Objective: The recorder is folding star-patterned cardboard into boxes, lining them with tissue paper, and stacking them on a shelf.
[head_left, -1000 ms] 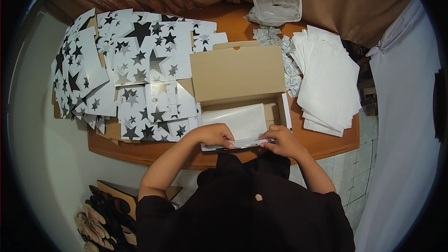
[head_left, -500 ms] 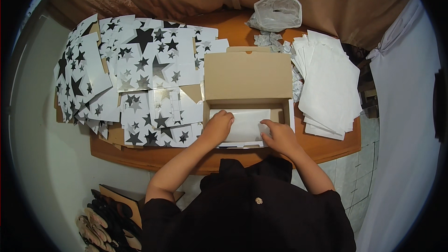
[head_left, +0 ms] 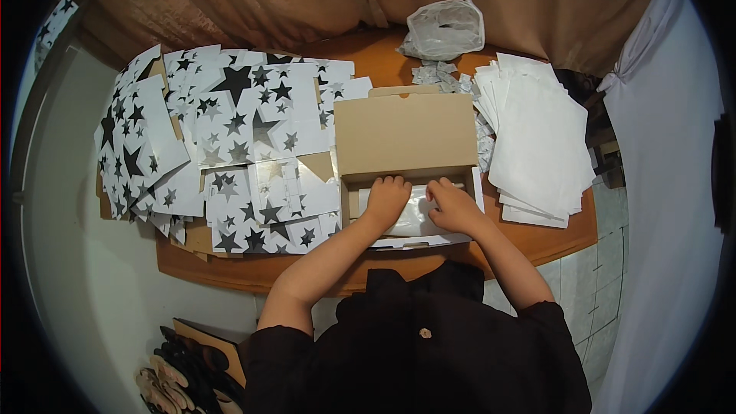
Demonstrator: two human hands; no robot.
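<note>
An open cardboard box (head_left: 406,142), brown inside with a white outside, stands in front of me with its lid raised at the back. Inside it lies a glossy, creased white sheet (head_left: 415,218). My left hand (head_left: 389,201) is closed over the left part of the sheet, its fingers together and bent down; the fingertips are hidden. Over the sheet's right part rests my right hand (head_left: 455,207), its thumb and forefinger apart and the other fingers curled under, partly out of sight.
Flattened star-printed cartons (head_left: 261,119) cover the table's left side. To the right lies a stack of white paper sheets (head_left: 539,142). Small grey packets (head_left: 437,74) and a clear plastic bag (head_left: 445,29) sit behind the box. Shoes (head_left: 180,376) are on the floor at lower left.
My left hand has moved right and slightly farther into the box. My right hand has shifted slightly. The sheet between them looks more creased and shiny. The whole view has tilted a little.
</note>
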